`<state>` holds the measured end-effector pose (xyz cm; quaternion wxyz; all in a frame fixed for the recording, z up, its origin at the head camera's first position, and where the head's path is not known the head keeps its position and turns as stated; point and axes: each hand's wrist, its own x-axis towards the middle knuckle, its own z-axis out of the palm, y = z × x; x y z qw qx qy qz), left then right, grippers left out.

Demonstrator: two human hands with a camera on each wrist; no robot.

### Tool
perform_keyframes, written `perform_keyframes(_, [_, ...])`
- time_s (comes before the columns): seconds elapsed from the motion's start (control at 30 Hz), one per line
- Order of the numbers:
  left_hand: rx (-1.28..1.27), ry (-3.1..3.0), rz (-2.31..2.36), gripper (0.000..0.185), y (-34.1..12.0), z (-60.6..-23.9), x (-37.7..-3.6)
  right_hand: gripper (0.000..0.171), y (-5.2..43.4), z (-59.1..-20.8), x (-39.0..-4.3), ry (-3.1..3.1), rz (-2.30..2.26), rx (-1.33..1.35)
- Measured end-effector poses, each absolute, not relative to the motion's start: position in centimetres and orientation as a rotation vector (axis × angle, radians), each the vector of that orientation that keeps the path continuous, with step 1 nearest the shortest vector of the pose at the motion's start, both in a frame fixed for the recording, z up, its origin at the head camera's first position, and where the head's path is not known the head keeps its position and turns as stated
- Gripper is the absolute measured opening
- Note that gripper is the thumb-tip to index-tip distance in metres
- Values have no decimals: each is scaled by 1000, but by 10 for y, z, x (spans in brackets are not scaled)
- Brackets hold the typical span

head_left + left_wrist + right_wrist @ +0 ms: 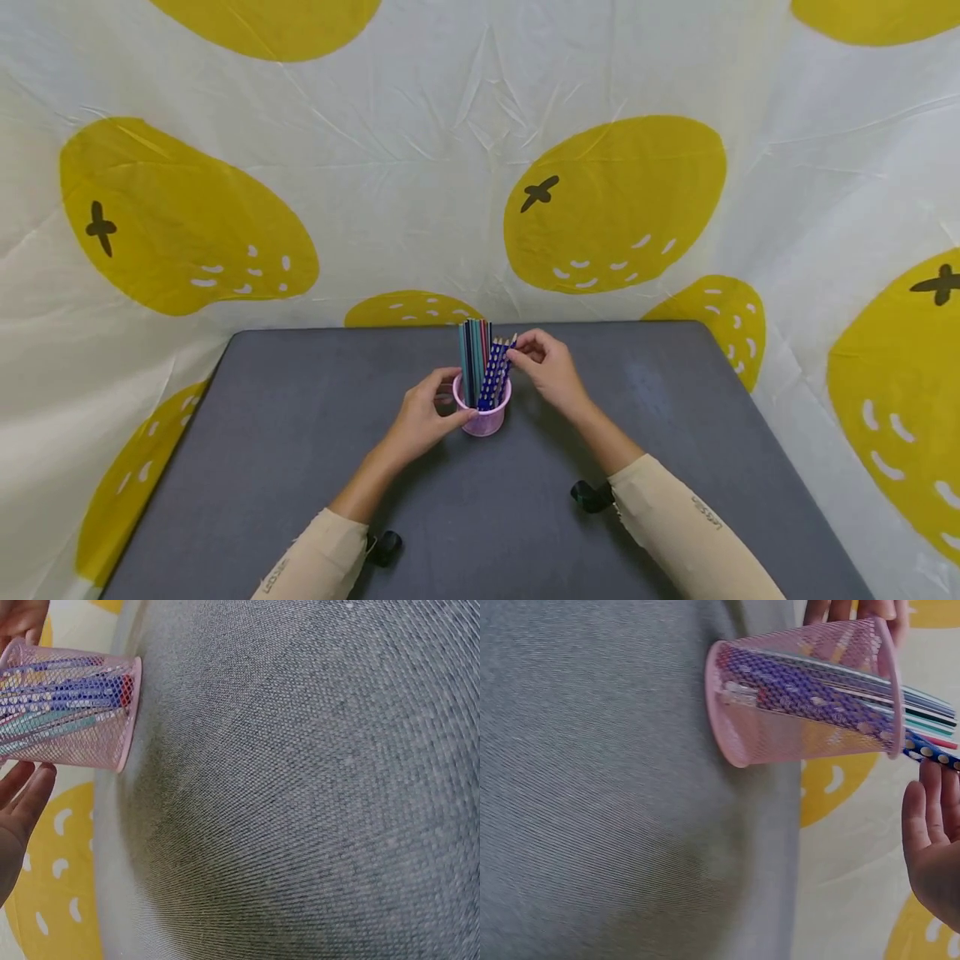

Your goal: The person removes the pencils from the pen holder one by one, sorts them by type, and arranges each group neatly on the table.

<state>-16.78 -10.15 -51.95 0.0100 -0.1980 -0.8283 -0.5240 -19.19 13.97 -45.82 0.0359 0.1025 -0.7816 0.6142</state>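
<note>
- Pink wire-mesh pencil cup [484, 417] stands upright on the grey fabric-covered table [285, 433], near the middle and toward the far edge.
- Cup holds a bundle of pencils: blue ones with pale dots [492, 379] leaning right, and teal, dark and red ones [472, 358] standing straighter on the left side of the bundle.
- Left hand [422, 417] curls round the cup's left side; thumb lies against the near rim, fingers wrap toward the far side. Grip on the cup looks light.
- Left wrist view: same cup [75, 709] shows at the top left corner, its base on the table cloth [300, 787]; fingertips [26, 791] show just below the mesh wall, nearly straight there, and whether they touch the mesh cannot be told from this view.
- Right hand [551, 371] sits just right of the pencil tops; thumb and forefinger pinch the upper end of one blue dotted pencil, the other fingers loosely bent behind.
- Right wrist view: cup [802, 701] lies sideways across the frame, dotted blue pencils [825, 694] visible through the mesh, their ends [930, 754] sticking out past the rim; fingers [934, 825] just beneath those ends.
- Both forearms wear beige sleeves [675, 533]; a small black device [592, 496] sits at each wrist.
- Backdrop: white crumpled cloth printed with large yellow lemons [615, 204] hangs behind and around the table.
</note>
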Motion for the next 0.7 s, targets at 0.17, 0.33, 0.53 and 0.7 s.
perform_keyframes(0.17, [-605,-2590,-1664,68,-101,-519,-169,19,146,-465,-205,-2332,1952,335])
perform_keyframes(0.33, [-596,-2591,-1705,68,-100,-519,-168,18,149,-444,-205,-2295,1901,406])
perform_keyframes(0.53, [-583,-2577,-1743,67,-100,-520,-167,20,155,-416,-204,-2203,1911,449])
perform_keyframes(0.7, [-577,-2552,-1780,67,-100,-521,-167,24,169,-395,-206,-2137,1903,472])
